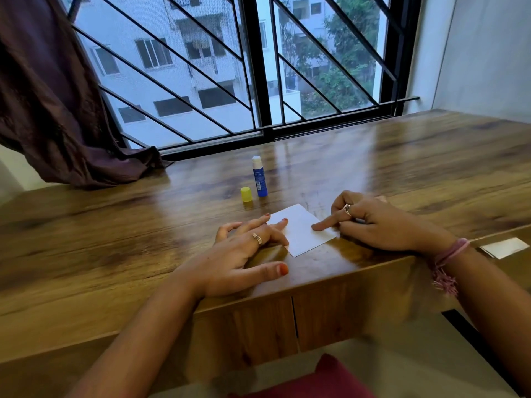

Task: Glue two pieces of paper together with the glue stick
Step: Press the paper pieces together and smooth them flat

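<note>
Two bare hands press a white paper square [300,230] flat on a wooden desk [402,168]: the left hand [244,258] lies with fingers spread, fingertips resting on the sheet's near-left edge, while the right hand [376,225] is loosely curled, its extended forefinger touching the sheet's right side. Beyond the left hand's fingertips, the uncapped blue glue stick [259,176] stands upright, its yellow cap [246,194] just beside it. Well to the right of the right hand lies another white paper piece [501,247].
</note>
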The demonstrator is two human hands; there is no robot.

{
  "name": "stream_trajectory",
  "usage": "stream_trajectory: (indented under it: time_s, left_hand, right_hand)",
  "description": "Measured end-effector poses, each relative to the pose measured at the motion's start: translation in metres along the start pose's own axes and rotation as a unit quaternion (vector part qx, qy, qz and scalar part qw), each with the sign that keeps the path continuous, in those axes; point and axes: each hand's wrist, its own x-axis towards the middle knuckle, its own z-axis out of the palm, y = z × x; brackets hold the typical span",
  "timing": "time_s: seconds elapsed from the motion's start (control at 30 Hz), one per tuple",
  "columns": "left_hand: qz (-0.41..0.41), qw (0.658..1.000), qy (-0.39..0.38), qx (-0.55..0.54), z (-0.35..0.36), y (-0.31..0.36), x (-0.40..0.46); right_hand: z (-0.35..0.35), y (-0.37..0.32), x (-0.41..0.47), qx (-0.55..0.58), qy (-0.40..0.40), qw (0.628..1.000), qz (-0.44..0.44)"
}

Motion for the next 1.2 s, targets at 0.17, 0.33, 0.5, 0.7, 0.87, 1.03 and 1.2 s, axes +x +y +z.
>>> stream_trajectory:
  time_s: [0.17, 0.33, 0.5, 0.7, 0.87, 1.03, 1.2]
  left_hand:
    - [-0.08, 0.994, 0.067, 0.022, 0.004, -0.002, 0.004]
    - [-0.156, 0.982, 0.093, 0.047, 0.007, -0.008, 0.012]
    - [-0.214, 0.972, 0.086, 0.046, 0.01, -0.011, 0.017]
    - [-0.251, 0.964, 0.054, 0.07, 0.011, -0.011, 0.024]
    - [-0.267, 0.96, 0.059, 0.057, 0.011, -0.009, 0.027]
    - [-0.269, 0.96, 0.05, 0.051, 0.009, -0.007, 0.026]
    - [-0.264, 0.962, 0.045, 0.054, 0.009, -0.007, 0.026]
  right_hand:
    - [-0.001, -0.001, -0.002, -0.005, -0.006, 1.0, -0.003]
    - [0.0, -0.001, -0.002, -0.012, -0.008, 1.0, 0.0]
    - [0.001, -0.002, -0.003, -0.014, -0.012, 1.0, -0.009]
    - [0.001, 0.0, -0.003, -0.013, -0.015, 0.999, -0.027]
    - [0.0, 0.001, -0.002, 0.005, -0.024, 0.999, -0.028]
    - [-0.001, -0.002, -0.002, 0.047, -0.008, 0.999, -0.02]
    - [0.003, -0.013, 0.001, 0.003, -0.009, 1.0, -0.029]
